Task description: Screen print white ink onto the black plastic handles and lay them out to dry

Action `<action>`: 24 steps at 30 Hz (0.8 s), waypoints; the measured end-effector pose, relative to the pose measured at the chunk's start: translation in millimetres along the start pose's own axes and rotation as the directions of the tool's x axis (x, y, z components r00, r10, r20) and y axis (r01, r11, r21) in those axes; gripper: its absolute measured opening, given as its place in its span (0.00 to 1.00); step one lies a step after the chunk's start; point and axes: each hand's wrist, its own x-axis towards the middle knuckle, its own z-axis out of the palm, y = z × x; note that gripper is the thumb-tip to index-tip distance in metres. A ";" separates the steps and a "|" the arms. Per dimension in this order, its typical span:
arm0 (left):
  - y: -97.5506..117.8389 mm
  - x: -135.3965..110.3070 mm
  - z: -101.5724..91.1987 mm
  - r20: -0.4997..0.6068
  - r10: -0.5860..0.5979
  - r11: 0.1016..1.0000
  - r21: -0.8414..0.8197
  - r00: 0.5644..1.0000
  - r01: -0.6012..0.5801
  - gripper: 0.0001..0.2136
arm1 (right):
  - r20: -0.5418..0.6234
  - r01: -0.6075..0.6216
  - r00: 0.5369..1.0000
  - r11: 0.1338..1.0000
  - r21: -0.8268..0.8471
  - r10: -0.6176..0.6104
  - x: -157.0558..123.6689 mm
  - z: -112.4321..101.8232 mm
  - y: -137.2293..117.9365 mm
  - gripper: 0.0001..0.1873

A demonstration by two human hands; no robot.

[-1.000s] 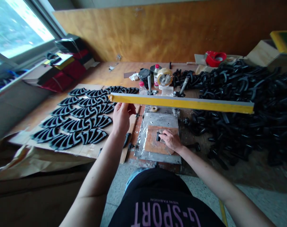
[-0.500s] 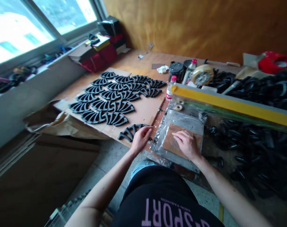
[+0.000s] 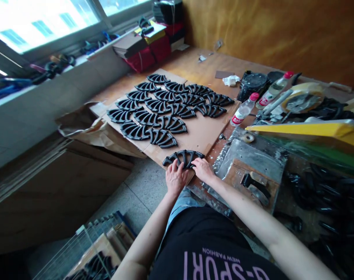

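My left hand (image 3: 177, 178) and my right hand (image 3: 202, 170) both hold a black fan-shaped ribbed moulded piece (image 3: 183, 158) at the near edge of a cardboard sheet (image 3: 199, 137). Rows of similar black pieces (image 3: 153, 120) lie on that sheet just beyond my hands. To the right, a smaller black moulded part (image 3: 254, 185) rests on a brown pad (image 3: 238, 175) on a scuffed metal plate (image 3: 255, 155). My right hand is a little left of that pad, not touching it.
A yellow-edged bar (image 3: 305, 130) lies across the bench at right, above a heap of black parts (image 3: 331, 190). Two plastic bottles (image 3: 243, 109) and a tape roll (image 3: 302, 99) stand behind it. A wire crate holding black parts (image 3: 92, 249) sits on the floor at lower left.
The view has swung left. My right hand has moved from the brown pad to the fan-shaped piece, joining my left hand, and a small black part now lies on the pad. The yellow bar sits further right.
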 end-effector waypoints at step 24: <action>9.2 44.0 -11.7 0.286 -0.019 0.999 0.036 0.958 0.008 0.17 | 0.072 -0.076 0.995 0.990 0.123 0.068 24.4 9.7 -6.8 0.15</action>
